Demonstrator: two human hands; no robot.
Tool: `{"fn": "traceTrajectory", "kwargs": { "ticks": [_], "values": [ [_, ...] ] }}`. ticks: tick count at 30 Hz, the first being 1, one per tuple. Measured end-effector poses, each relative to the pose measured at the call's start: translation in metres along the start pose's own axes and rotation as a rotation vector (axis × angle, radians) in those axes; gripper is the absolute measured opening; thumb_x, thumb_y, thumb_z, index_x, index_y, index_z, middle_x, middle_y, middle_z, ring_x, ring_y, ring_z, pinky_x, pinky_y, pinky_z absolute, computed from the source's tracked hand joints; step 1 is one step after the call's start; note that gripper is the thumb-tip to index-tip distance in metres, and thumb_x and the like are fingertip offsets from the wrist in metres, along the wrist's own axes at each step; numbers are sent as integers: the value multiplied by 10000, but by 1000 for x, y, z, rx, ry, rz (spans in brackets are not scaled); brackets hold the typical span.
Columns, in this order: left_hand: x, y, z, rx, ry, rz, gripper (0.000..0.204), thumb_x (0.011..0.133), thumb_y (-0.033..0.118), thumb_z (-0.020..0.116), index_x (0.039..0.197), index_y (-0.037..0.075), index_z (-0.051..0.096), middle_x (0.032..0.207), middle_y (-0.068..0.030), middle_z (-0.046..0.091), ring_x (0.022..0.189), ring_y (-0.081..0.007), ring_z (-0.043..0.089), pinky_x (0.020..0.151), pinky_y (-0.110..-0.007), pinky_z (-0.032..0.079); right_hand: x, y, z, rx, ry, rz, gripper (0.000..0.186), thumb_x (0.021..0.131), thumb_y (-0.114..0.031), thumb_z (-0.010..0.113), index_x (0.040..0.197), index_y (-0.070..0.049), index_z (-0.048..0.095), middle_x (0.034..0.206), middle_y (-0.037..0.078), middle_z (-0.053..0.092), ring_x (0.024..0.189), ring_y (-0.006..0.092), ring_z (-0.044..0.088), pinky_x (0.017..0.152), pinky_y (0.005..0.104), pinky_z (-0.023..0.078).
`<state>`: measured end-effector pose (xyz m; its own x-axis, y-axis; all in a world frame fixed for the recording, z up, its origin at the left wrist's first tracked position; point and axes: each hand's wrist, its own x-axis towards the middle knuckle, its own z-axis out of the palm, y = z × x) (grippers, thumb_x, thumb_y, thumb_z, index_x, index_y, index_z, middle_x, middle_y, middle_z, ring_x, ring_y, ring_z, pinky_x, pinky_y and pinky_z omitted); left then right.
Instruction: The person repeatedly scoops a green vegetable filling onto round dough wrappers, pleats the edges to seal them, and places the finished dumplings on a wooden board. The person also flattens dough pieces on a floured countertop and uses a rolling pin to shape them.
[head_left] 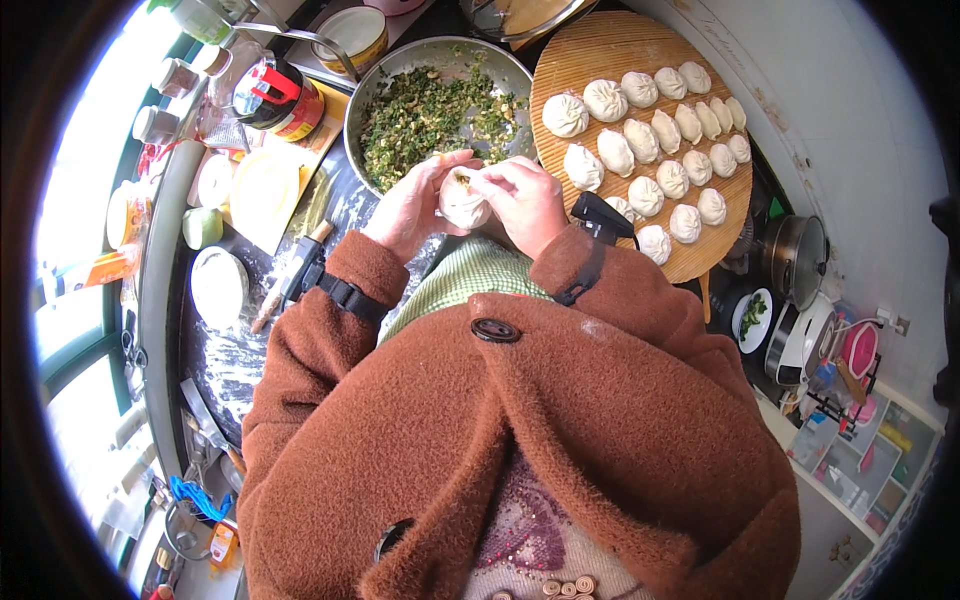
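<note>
Both my hands hold one white dough bun [464,203] in front of my chest, its top partly gathered and a bit of green filling showing. My left hand [408,207] is cupped around its left side. The fingers of my right hand [525,200] pinch the dough's edge at the top. Just beyond lies a wide metal bowl [523,92] of chopped green filling [420,120]. Right of it, a round wooden board [590,45] carries rows of pleated buns [605,100] and some longer folded dumplings [666,131].
Flour dusts the dark counter on the left, where a rolling pin [290,277] and a round white stack [218,287] lie. A red-lidded jar [275,95] stands at the back left. Along the right wall are a pot [795,262] and a small bowl of greens [753,320].
</note>
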<state>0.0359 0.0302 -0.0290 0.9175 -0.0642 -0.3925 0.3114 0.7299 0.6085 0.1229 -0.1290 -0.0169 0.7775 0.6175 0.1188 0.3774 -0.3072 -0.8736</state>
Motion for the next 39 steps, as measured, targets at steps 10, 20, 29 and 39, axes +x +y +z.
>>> {"fn": "traceTrajectory", "kwargs": {
  "ticks": [10,20,29,39],
  "values": [
    [9,-31,11,-383,99,29,381,978,371,442,1251,111,495,1106,-87,585,976,-238,602,793,-451,545,-9,11,5,190,28,120,142,782,-109,709,880,-10,685,815,98,647,692,164,635,641,280,512],
    [6,-31,15,-398,93,-59,293,981,336,455,1141,110,551,992,-46,596,866,-194,597,696,-395,541,-14,3,-8,-139,-142,-85,158,768,-85,673,920,-46,665,879,78,617,786,193,630,689,296,523],
    [-1,-28,15,-403,116,-157,258,981,320,463,1081,102,561,976,-41,607,833,-159,602,668,-332,533,-13,-16,-11,-74,-122,-182,227,770,-42,650,997,-58,641,882,65,573,747,193,592,693,296,506],
    [-12,-19,21,-222,158,-101,382,976,394,441,1214,107,523,1064,-48,603,889,-164,592,673,-346,531,-11,-6,-10,-116,-85,-205,146,768,-150,712,849,-30,687,798,106,623,722,213,622,664,321,493]
  ]
}}
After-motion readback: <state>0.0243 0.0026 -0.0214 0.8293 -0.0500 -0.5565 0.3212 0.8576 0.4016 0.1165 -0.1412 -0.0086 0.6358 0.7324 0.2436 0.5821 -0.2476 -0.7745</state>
